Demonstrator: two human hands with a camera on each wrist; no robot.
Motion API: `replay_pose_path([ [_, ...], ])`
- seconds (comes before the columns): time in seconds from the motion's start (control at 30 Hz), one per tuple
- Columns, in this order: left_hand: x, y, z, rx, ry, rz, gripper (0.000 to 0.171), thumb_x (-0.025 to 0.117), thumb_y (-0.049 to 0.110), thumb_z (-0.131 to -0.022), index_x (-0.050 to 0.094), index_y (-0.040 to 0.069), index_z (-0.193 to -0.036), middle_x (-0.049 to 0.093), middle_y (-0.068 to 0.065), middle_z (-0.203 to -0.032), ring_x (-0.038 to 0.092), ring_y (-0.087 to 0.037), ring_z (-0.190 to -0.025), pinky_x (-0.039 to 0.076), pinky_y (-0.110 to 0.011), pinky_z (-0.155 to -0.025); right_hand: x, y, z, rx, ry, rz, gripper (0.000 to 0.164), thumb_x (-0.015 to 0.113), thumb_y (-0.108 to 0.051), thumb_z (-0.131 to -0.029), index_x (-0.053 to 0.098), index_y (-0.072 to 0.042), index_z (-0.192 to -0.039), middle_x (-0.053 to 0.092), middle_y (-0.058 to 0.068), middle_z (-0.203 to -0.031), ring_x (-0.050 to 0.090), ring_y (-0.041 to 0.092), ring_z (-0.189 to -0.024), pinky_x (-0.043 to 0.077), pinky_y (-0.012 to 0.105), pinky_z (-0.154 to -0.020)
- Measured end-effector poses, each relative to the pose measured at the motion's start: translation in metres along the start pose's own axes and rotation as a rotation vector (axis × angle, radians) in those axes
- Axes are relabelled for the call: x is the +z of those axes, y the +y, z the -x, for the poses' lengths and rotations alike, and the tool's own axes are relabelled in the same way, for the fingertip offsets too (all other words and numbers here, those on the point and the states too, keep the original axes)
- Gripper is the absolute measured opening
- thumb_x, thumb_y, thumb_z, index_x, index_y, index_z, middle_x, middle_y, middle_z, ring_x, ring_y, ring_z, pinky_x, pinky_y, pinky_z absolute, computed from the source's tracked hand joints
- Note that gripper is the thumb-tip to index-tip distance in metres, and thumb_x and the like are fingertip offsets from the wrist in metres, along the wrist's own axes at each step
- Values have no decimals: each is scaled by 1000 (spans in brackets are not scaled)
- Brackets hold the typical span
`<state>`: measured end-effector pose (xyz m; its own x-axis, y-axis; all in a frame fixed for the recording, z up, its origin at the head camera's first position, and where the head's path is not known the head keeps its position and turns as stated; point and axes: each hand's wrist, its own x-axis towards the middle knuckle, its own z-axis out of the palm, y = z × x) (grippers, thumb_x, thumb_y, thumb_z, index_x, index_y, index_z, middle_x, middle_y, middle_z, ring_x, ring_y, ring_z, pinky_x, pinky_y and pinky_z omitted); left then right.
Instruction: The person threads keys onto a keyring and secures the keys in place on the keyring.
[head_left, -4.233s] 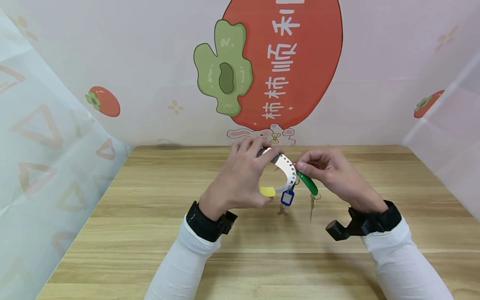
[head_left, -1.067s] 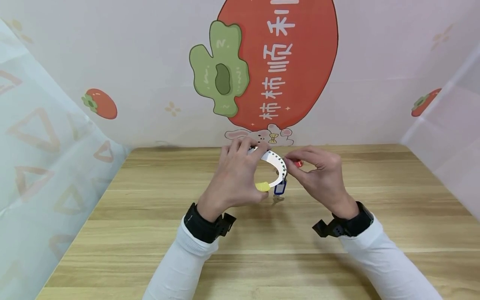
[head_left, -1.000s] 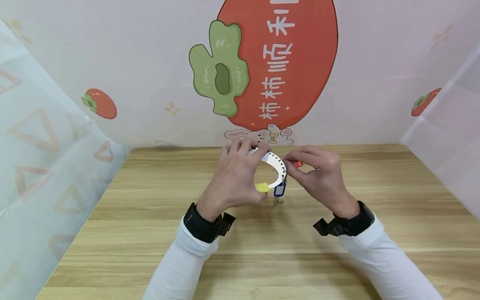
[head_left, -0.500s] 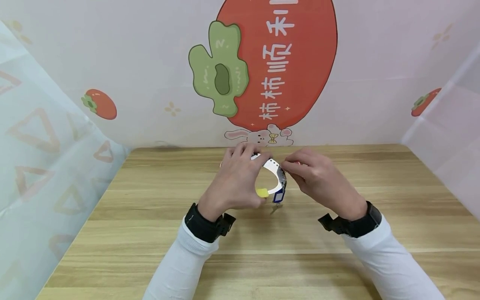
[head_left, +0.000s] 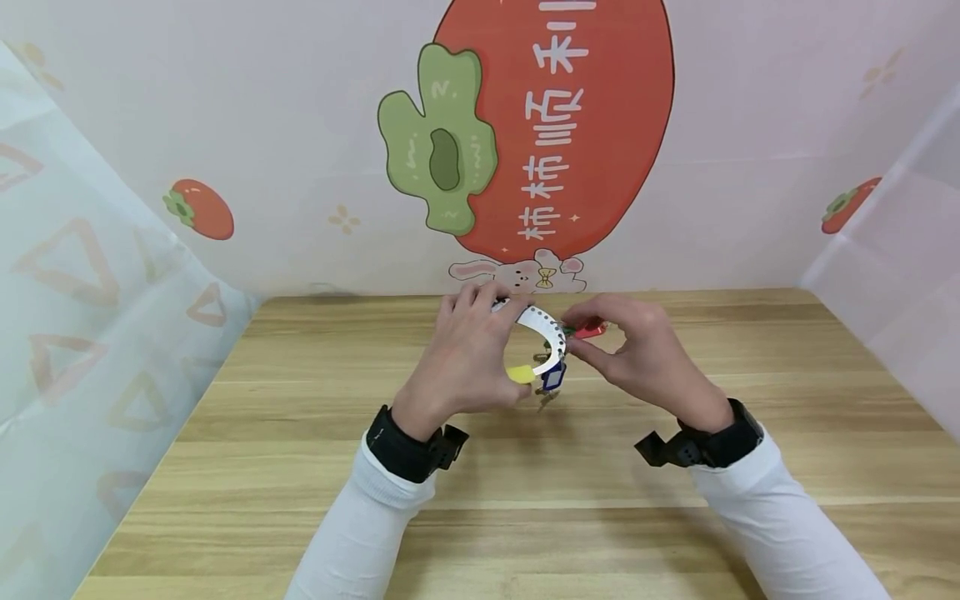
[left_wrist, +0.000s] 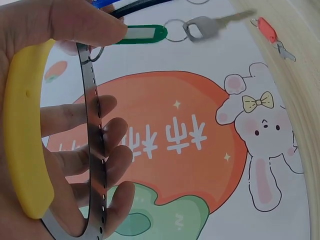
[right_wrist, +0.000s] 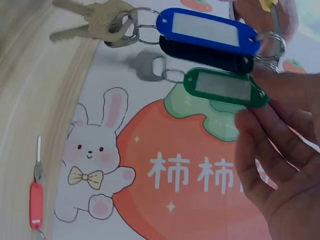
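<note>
My left hand [head_left: 472,354] grips a large metal key ring [head_left: 557,342] by its yellow handle [left_wrist: 22,130]; the ring is a flat loop with a row of small holes. From it hang a blue key tag [right_wrist: 215,32], a black key tag [right_wrist: 205,54] and a green key tag [right_wrist: 217,89], with keys [right_wrist: 105,21] below. Right beside the green tag's upper end is my right hand [head_left: 641,354], thumb and index finger a little apart, other fingers relaxed. Whether its thumb touches the tag is hard to tell.
A red key tag [right_wrist: 36,205] with a key lies on the wooden table [head_left: 480,517], behind my right hand in the head view. A printed backdrop [head_left: 285,125] rises along the table's back edge.
Earlier my right hand pinched the green key tag to the right of the ring; now that tag hangs from it. Over the last half second the right thumb and index finger have parted.
</note>
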<state>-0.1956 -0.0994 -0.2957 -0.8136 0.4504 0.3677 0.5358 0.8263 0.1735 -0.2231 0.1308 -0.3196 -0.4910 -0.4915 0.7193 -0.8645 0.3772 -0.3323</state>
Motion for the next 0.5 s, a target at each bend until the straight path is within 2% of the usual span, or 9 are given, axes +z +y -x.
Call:
replay_pose_path([
  [0.13,-1,-1,0,-12,-1,0,95,89,43,-64,52,17,-147,53,-10,-134,42,-32,-127,36,-54,-101,1,0,-1,11,21,-28,34,84,12,-72,73,-4,-100,74,-1,-96,68,13,-82,53,20,-79],
  [0.27,-1,-1,1,-15,-1,5,94,90,40,-64,53,16,-147,53,-11,-135,42,-32,-127,36,-53,-101,2,-1,-1,28,43,-74,29,82,12,-76,74,-5,-97,73,-1,-93,65,11,-80,52,21,-77],
  [0.5,-1,-1,0,-4,-1,4,96,90,42,-63,52,16,-147,53,-11,-135,43,-33,-125,36,-53,-102,4,-4,1,216,11,-317,25,73,16,-82,74,-2,-100,72,4,-97,67,20,-85,55,25,-82],
])
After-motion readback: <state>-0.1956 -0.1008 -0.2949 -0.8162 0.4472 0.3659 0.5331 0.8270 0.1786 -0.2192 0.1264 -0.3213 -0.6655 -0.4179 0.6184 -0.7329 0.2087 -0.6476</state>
